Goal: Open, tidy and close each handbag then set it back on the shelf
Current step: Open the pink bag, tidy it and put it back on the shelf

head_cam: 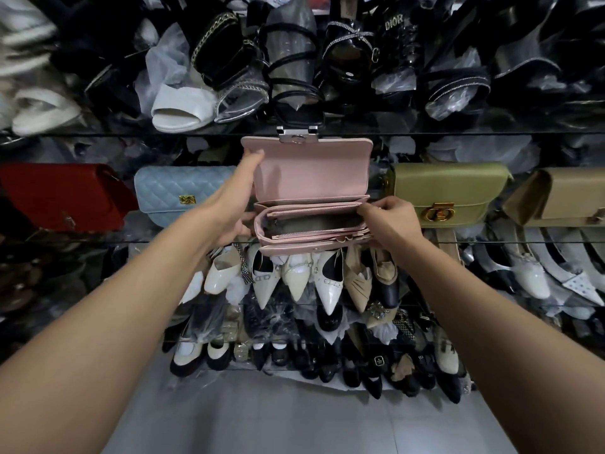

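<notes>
A pink handbag [311, 178] is held in front of the glass shelf [98, 240] with its flap lifted upright; a silver clasp [298, 136] shows at the flap's top edge. The zipped middle compartment lies open and shows a grey lining. My left hand [240, 204] grips the bag's left side, with fingertips up on the flap's left edge. My right hand [391, 221] pinches the right end of the compartment at the zip. I cannot see anything inside the bag.
On the same shelf stand a red bag [62, 196] and a light blue quilted bag [183, 191] at left, an olive green bag [448, 191] and a tan bag [566, 194] at right. Shoes crowd the shelves above and below. Grey floor lies underneath.
</notes>
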